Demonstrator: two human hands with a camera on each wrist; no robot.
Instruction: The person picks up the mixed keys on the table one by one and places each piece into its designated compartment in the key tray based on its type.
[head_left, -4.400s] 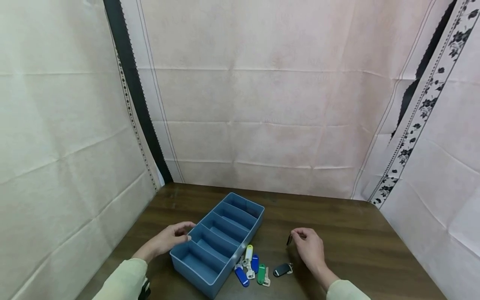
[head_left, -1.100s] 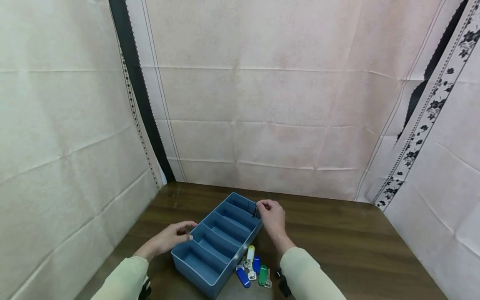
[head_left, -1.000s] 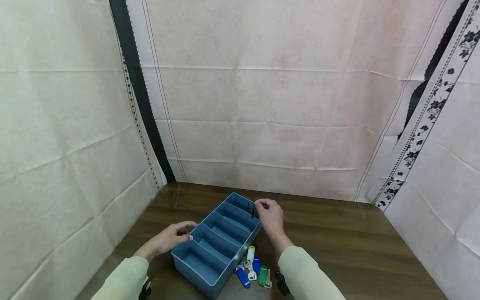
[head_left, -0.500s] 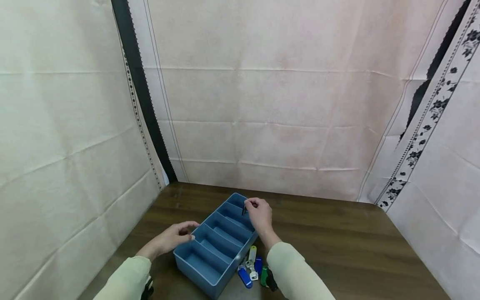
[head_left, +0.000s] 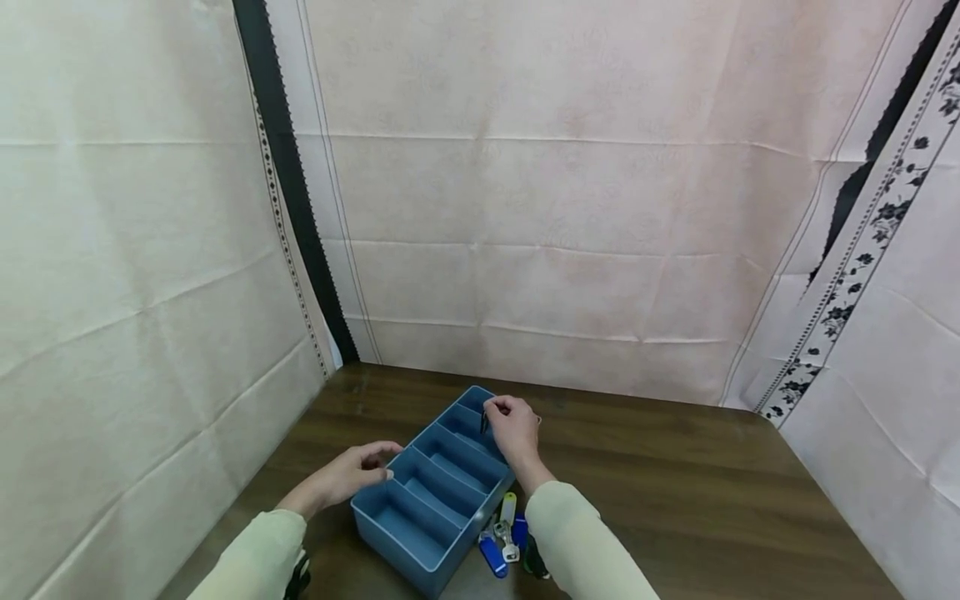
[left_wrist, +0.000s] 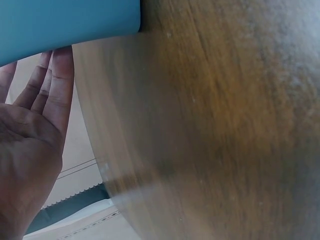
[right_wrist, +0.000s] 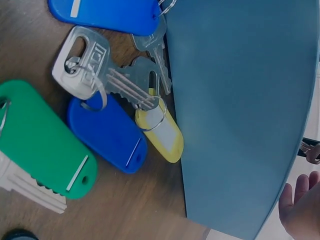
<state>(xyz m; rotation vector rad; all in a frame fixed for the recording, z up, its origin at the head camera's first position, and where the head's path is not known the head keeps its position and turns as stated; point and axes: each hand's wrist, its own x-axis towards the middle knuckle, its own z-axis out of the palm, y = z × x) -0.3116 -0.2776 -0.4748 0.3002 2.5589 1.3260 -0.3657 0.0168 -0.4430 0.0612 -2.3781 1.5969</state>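
Blue rectangular plastic box (head_left: 393, 552), 5 open compts. in a row, sits on the dark brown wood-grain table (head_left: 675, 492); its long axis runs diag., near-left to far-right, so each compt. lies crosswise.

R hand (head_left: 516, 431) is above the box's far half, thumb & fingertips closed in a pinch on a small, slim, dark item (head_left: 483, 422) (too small to say for sure what it is). L hand (head_left: 345, 479) is at the box's left long side, fingers fairly straight, thumb well apart from them, tips at the rim; no loose item in it that I can see.

Relation that matters most, I'd judge: item vs. the blue second compt. from the far end (head_left: 463, 423). Item hangs below the R fingertips, long axis approx. vertical, seemingly over that compt.; can't tell if it touches anything. R hand has it, so obviously nearer; L is off toward the near end.

Beside the box's right wall, on the table: yellow plastic key tag (right_wrist: 167, 137), two blue oblong plastic tags (right_wrist: 107, 132), green plastic tag (right_wrist: 47, 137) & some silver metal keys (right_wrist: 97, 55). R sleeve hides part of the group from the head cam.
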